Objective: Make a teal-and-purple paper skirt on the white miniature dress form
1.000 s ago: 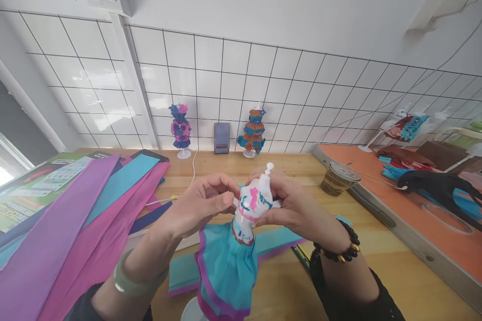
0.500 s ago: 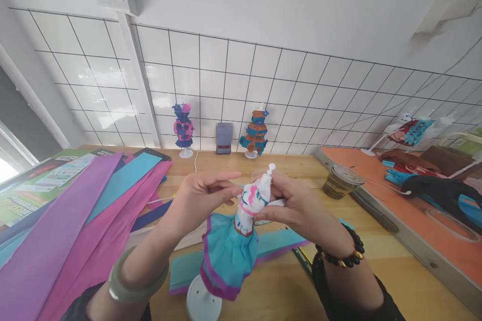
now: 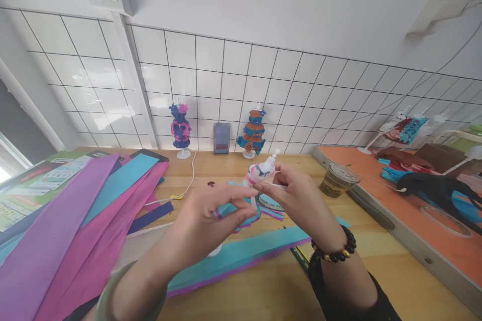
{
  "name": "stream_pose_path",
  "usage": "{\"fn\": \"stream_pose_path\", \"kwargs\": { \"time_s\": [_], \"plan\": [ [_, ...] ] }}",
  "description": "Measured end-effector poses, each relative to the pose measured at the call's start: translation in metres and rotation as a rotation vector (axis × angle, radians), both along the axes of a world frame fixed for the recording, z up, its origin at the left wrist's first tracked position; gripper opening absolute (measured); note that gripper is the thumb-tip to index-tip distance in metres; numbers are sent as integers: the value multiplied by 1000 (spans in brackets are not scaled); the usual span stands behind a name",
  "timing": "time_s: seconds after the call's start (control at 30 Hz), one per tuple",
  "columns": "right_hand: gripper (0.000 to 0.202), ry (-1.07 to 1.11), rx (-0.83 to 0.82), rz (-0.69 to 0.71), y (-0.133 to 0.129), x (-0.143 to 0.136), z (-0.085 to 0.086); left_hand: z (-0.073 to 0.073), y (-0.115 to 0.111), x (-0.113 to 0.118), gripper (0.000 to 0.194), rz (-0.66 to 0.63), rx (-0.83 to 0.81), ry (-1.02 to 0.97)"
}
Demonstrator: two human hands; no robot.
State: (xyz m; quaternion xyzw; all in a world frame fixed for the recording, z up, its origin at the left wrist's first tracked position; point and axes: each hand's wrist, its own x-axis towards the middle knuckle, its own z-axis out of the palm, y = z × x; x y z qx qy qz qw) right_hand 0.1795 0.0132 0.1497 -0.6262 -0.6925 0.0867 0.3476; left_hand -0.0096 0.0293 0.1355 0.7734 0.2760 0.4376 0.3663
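Note:
A small white dress form [image 3: 259, 171] with pink and teal marks on its bodice leans toward the right, its knobbed neck pointing up. My right hand [image 3: 301, 193] grips it from the right, thumb across the waist. The form's teal skirt [image 3: 228, 209] with purple edging lies partly hidden behind my left hand [image 3: 214, 215]. That hand is closed, thumb and fingers pinching a narrow white strip [image 3: 254, 204] close to the waist. Behind the hands lies a roll of tape [image 3: 271, 203] with printing on it. A teal fabric strip with a purple edge [image 3: 241, 251] stretches across the table beneath.
Purple [image 3: 68, 215], pink and teal fabric lengths cover the left side. Two dressed forms, one blue and pink [image 3: 181, 128], one brown and teal [image 3: 254, 133], flank a phone [image 3: 221, 138] by the wall. A lidded cup [image 3: 339, 179] stands right, beside an orange surface [image 3: 414, 200].
The dress form has been tipped away, its skirt and base swinging up and back behind my left hand. My left fingers have moved lower and right, now pinching the white strip.

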Motion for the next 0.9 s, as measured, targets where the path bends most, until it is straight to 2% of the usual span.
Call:
{"fn": "stream_pose_path", "kwargs": {
  "time_s": [0.07, 0.1, 0.2, 0.27, 0.47, 0.63, 0.77, 0.9],
  "plan": [
    [36, 13, -19, 26, 0, 0, 1, 1, 2, 0, 28, -13, -98, 28],
    [36, 17, -14, 25, 0, 0, 1, 0, 5, -1, 29, 48, -127, 20],
    [35, 17, 29, -2, -1, -1, 0, -3, 14, -1, 18, 339, -131, -35],
    [35, 2, 59, -11, -1, -3, -1, -7, 19, 0, 15, 401, -128, -32],
    [29, -21, 46, -65, -1, -14, -6, -14, 19, 7, 35, 159, -152, 79],
    [25, -21, 45, -45, -2, -23, -8, -11, 18, 9, 34, 167, -138, 119],
    [24, -17, 47, -35, -6, -23, -6, -9, 20, 7, 33, 240, -112, 110],
    [20, -21, 21, -24, -8, -25, -6, -13, 23, 6, 33, 270, -247, 40]
  ]
}}
